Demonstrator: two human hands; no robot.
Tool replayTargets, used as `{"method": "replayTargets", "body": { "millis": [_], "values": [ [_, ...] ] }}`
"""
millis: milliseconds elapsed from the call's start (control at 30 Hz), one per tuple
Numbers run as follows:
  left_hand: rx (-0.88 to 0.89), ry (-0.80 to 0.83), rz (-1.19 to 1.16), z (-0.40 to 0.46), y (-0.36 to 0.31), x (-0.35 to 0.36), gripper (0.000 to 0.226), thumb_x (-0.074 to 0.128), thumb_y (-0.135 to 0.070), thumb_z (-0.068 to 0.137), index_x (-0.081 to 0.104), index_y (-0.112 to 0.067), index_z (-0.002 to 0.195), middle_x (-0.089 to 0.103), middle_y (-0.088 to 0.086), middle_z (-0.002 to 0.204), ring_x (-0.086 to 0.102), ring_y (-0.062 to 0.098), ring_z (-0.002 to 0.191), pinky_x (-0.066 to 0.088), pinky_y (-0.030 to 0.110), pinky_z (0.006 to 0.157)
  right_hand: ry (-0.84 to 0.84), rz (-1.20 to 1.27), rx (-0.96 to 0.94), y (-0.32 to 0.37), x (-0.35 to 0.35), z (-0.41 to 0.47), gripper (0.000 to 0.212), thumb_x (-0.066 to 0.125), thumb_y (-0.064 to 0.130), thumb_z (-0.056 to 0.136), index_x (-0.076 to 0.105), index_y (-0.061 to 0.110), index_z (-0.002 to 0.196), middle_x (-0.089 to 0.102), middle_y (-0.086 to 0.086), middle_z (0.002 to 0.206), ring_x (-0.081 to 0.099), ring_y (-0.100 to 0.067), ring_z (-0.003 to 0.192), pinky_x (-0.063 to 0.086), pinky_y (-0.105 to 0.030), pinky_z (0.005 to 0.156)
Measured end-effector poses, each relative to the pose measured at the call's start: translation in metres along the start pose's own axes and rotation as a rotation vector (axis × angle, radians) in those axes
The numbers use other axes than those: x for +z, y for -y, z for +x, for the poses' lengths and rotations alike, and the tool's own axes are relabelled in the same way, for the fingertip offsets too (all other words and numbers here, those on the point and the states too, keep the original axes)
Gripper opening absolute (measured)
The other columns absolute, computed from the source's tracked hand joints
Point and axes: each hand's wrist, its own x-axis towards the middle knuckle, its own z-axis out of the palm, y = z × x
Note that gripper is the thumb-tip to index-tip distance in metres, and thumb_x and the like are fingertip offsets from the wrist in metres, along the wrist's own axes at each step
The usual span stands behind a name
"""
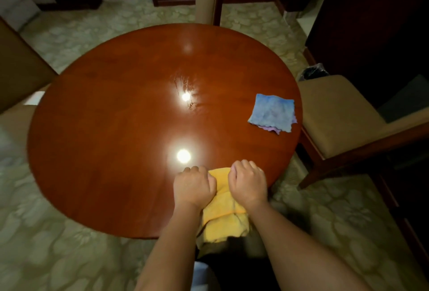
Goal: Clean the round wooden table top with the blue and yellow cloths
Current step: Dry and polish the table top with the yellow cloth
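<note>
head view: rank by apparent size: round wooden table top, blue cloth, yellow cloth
1. Round wooden table top, by far largest.
2-3. Yellow cloth and folded blue cloth: unsure. Yellow is nearer the camera, bunched and partly hidden under both hands.

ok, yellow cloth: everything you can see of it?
The yellow cloth looks like soft terry, folded or bunched in layers. It lies at the near edge of the round wooden table, its near part hanging over the rim. The left hand and right hand grip its far end, fingers curled.

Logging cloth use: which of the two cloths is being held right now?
The yellow cloth, gripped by both the left hand and right hand at the table's near edge; the blue cloth lies untouched.
</note>
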Motion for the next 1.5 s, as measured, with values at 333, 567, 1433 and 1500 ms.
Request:
{"method": "replayTargets", "body": {
  "millis": [333,567,1433,1500],
  "values": [
    [0.049,-0.013,-0.02,0.015,0.007,0.018,0.029,0.039,-0.029,0.073,0.059,-0.014,0.058,0.056,0.005,0.051,0.052,0.027,0.044,0.037,0.026,0.039,-0.018,-0.007,-0.036,-0.008,0.017,0.02,0.029,0.041,0.027,0.084,0.056,0.015,0.062,0.054,-0.003,0.062,0.054,-0.026,0.058,0.039,-0.033,0.048],
    [-0.003,-0.076,-0.006,0.086,0.022,0.023,0.03,0.038,-0.028,0.071,0.055,-0.012,0.052,0.054,0.006,0.049,0.051,0.027,0.042,0.035,0.025,0.039,-0.057,0.014,-0.092,-0.009,0.045,0.096,0.028,0.041,0.025,0.085,0.054,0.015,0.062,0.052,-0.005,0.063,0.052,-0.029,0.059,0.036,-0.034,0.049],
    [0.136,-0.163,0.008,0.259,0.07,0.044,0.035,0.035,-0.029,0.074,0.054,-0.009,0.053,0.053,0.007,0.048,0.047,0.026,0.039,0.025,0.02,0.042,-0.123,-0.006,0.065,0.0,0.105,0.233,0.034,0.036,0.024,0.086,0.058,0.007,0.065,0.055,-0.011,0.061,0.052,-0.032,0.055,0.033,-0.031,0.046],
    [0.128,-0.152,0.017,0.232,0.062,0.042,0.035,0.035,-0.029,0.073,0.055,-0.01,0.052,0.054,0.007,0.048,0.048,0.027,0.04,0.024,0.02,0.041,-0.125,-0.001,0.043,-0.003,0.095,0.207,0.033,0.037,0.023,0.087,0.056,0.008,0.065,0.054,-0.011,0.061,0.052,-0.032,0.055,0.032,-0.031,0.046]
  ]
}}
